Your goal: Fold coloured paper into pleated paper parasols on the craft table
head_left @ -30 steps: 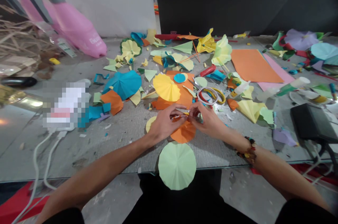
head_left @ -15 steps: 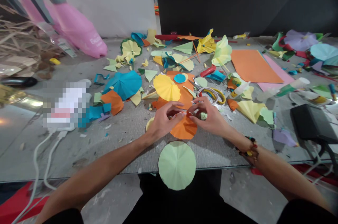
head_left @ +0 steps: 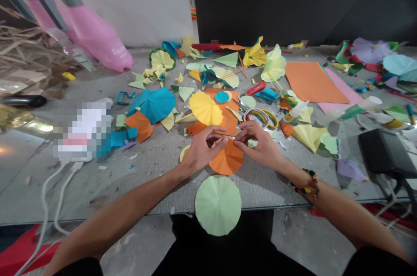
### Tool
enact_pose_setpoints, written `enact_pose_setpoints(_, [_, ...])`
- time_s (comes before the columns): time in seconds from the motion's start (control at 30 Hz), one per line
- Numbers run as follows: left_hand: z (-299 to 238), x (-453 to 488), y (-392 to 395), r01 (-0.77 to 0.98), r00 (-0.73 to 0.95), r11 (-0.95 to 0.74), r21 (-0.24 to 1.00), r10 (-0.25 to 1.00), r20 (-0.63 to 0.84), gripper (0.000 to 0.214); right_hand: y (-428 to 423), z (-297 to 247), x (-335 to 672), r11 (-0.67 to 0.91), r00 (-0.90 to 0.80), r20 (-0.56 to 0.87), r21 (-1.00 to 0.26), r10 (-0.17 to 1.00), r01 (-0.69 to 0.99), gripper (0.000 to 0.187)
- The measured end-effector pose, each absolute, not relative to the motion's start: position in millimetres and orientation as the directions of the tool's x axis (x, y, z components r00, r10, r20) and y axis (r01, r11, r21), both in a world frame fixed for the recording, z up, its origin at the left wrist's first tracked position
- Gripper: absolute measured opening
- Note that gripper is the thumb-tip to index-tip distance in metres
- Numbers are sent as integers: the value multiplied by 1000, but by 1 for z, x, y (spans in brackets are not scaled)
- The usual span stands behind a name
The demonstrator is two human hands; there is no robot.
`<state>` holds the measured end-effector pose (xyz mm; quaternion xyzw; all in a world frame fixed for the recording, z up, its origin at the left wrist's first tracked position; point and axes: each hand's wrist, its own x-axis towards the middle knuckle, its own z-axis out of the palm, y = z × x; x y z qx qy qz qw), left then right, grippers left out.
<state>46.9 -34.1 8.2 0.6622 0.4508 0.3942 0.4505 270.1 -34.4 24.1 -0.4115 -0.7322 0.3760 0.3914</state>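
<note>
My left hand [head_left: 204, 149] and my right hand [head_left: 258, 144] hover over an orange pleated paper circle [head_left: 227, 158], their fingertips pinching the two ends of a thin stick [head_left: 229, 137]. A small pale green paper piece [head_left: 251, 142] lies just under my right hand. A pale green pleated paper disc [head_left: 218, 205] rests past the table's front edge, nearer my body. Close above my left hand lies a yellow pleated paper circle [head_left: 201, 109]. A beaded bracelet [head_left: 306, 185] circles my right wrist.
Paper scraps, pleated shapes and a teal paper umbrella [head_left: 153, 105] cover the grey table [head_left: 97, 189]. Coiled rings [head_left: 257, 118] lie beyond my right hand. An orange sheet [head_left: 312, 82], a black box [head_left: 387, 152], white cables [head_left: 48, 193] and a pink bag [head_left: 87, 33] surround the work.
Both hands have shifted up the picture and slightly apart, leaving more of the orange circle showing. The stick stays between my fingertips.
</note>
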Motion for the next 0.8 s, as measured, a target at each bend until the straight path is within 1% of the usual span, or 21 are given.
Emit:
enact_pose_setpoints(0.17, [10,44,-35,431,258,-302,850,944,205,24,-32,27,275,408,-326,290,-825,899,391,17])
enact_pose_setpoints(0.3, [9,41,-33,537,288,-408,738,911,294,16,-30,27,278,381,-330,249,-815,910,436,15])
enact_pose_setpoints(0.4, [10,41,-33,606,318,-492,625,870,377,16,-30,26,277,380,-326,251,-817,912,435,14])
enact_pose_setpoints(0.5, [10,40,-33,624,381,-578,525,812,442,20,-30,28,276,401,-346,265,-814,900,420,14])
enact_pose_setpoints(0.57, [10,40,-34,643,399,-578,503,813,424,25,-31,29,274,420,-377,269,-809,886,412,15])
enact_pose_setpoints(0.67, [8,40,-33,677,391,-535,505,843,369,33,-31,30,274,450,-402,283,-788,871,421,14])
enact_pose_setpoints(0.8, [6,40,-32,680,399,-530,507,847,351,36,-31,28,274,503,-418,324,-739,849,448,11])
